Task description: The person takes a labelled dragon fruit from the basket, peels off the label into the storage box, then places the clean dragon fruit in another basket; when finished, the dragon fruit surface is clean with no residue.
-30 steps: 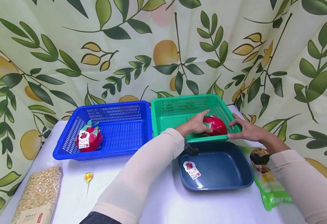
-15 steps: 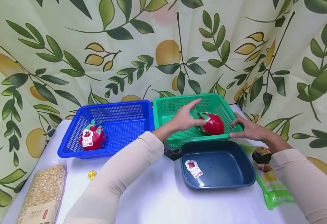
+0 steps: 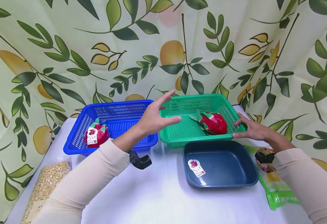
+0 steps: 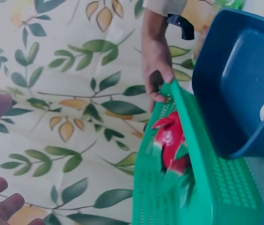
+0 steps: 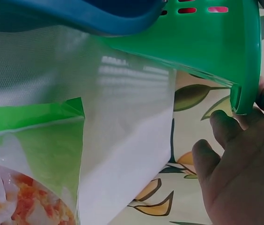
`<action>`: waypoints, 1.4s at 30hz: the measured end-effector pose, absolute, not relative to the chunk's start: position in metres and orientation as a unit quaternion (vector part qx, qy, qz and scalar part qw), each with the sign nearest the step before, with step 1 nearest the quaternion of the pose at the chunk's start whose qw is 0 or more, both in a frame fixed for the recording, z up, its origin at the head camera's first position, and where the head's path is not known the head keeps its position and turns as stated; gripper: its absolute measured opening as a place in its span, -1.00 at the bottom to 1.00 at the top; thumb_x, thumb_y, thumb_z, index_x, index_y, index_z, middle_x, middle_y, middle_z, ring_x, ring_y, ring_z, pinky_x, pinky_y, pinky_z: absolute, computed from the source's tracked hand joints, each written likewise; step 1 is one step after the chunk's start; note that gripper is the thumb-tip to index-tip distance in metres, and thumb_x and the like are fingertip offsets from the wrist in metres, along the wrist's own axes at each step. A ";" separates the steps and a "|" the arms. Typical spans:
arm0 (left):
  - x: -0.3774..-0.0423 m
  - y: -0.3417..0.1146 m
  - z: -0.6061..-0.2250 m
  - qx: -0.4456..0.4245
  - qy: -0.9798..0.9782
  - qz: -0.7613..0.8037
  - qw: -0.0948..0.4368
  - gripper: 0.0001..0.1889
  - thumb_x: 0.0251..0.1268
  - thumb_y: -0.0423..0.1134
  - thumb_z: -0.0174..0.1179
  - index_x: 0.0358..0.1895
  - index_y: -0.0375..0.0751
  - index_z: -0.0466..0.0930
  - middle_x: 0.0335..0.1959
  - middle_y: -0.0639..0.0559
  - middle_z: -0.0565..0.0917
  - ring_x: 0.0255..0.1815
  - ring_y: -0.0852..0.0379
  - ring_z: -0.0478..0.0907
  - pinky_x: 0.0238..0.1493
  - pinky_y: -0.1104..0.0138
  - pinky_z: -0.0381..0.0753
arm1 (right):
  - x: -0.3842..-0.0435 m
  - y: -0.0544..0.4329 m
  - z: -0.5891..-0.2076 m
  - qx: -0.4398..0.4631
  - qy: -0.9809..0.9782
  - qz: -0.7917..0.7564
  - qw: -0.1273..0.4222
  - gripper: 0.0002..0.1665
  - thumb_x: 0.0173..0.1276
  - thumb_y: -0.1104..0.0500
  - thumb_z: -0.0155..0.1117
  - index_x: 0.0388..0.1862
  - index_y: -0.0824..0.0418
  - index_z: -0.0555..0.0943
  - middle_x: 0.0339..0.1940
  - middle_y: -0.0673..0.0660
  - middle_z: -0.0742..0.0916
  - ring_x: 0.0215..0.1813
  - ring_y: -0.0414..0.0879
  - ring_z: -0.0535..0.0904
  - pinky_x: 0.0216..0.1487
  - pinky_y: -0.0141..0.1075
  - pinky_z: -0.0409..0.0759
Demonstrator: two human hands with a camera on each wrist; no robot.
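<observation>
My left hand (image 3: 153,118) hangs in the air over the gap between the two baskets, fingers and thumb spread wide, holding nothing. With thumb and fingers my right hand (image 3: 251,130) grips the front right corner rim of the green plastic basket (image 3: 177,131). A red dragon fruit (image 3: 217,123) with green leafy tips lies on its side in that basket, towards the right. Inside the blue basket (image 3: 118,109) sits another dragon fruit (image 3: 101,137), bearing a white sticker. In the right wrist view, several fingers (image 5: 225,126) curl at the green rim.
A dark blue tub (image 3: 222,168) with a loose-looking fruit sticker (image 3: 196,168) inside stands in front of the green basket. A green food packet (image 3: 278,186) lies right of it, partly under my right forearm. At the left lies a clear bag of pale grains (image 3: 47,180).
My left hand has let go of the dragon fruit in the green basket and moved left, out of the basket. My left sleeve now covers the lollipop. My right hand stays on the rim.
</observation>
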State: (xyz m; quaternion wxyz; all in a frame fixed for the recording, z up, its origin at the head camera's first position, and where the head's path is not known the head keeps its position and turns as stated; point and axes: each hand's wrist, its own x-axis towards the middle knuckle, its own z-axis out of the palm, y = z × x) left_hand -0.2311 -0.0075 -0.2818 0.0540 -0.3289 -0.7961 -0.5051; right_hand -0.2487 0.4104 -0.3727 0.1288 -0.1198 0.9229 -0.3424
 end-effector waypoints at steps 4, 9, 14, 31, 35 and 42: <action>-0.219 -0.031 -0.280 -0.320 -0.794 -0.510 0.079 -0.14 0.13 -0.16 0.40 0.50 0.02 0.15 0.42 0.08 0.29 0.38 0.15 0.22 0.23 0.15 0.37 | -0.249 0.410 -0.374 -0.124 0.922 -0.344 0.128 -0.36 0.22 0.02 0.41 0.05 0.40 0.36 0.51 0.45 -0.19 0.41 0.53 -0.20 0.24 0.42 -0.02; -0.208 -0.061 -0.283 -0.306 -0.789 -0.521 0.111 -0.16 0.16 -0.25 0.38 0.50 0.02 0.15 0.44 0.08 0.25 0.39 0.13 0.21 0.25 0.07 0.37 | -0.248 0.410 -0.374 -0.125 0.922 -0.345 0.125 -0.37 0.21 0.05 0.42 0.05 0.39 0.36 0.51 0.45 -0.17 0.41 0.53 -0.21 0.23 0.42 -0.02; -0.197 -0.093 -0.287 -0.284 -0.786 -0.532 0.137 -0.17 0.14 -0.38 0.37 0.49 -0.05 0.17 0.45 0.08 0.23 0.40 0.09 0.20 0.26 0.04 0.35 | -0.248 0.409 -0.374 -0.127 0.920 -0.350 0.125 -0.37 0.20 0.05 0.42 0.05 0.39 0.36 0.51 0.45 -0.17 0.42 0.53 -0.24 0.22 0.44 -0.04; -0.172 -0.166 -0.306 -0.177 -0.803 -0.517 0.236 -0.19 0.10 -0.52 0.35 0.46 -0.10 0.25 0.46 0.08 0.22 0.39 0.01 0.23 0.21 0.34 0.40 | -0.249 0.410 -0.374 -0.130 0.917 -0.355 0.127 -0.38 0.21 0.08 0.42 0.05 0.41 0.35 0.50 0.47 -0.18 0.40 0.55 -0.25 0.21 0.45 -0.06; -0.170 -0.182 -0.311 -0.146 -0.802 -0.520 0.256 -0.21 0.10 -0.55 0.33 0.44 -0.15 0.27 0.45 0.08 0.23 0.42 0.03 0.18 0.28 0.33 0.31 | -0.250 0.411 -0.377 -0.126 0.917 -0.356 0.127 -0.38 0.20 0.11 0.41 0.06 0.42 0.34 0.50 0.48 -0.18 0.40 0.55 -0.23 0.21 0.45 -0.04; -0.166 -0.209 -0.324 -0.068 -0.802 -0.522 0.283 -0.25 0.14 -0.43 0.34 0.44 -0.05 0.29 0.46 0.17 0.21 0.44 0.10 0.12 0.36 0.22 0.16 | -0.249 0.411 -0.376 -0.133 0.920 -0.349 0.123 -0.37 0.20 0.08 0.41 0.05 0.41 0.35 0.50 0.48 -0.17 0.38 0.56 -0.17 0.20 0.44 0.02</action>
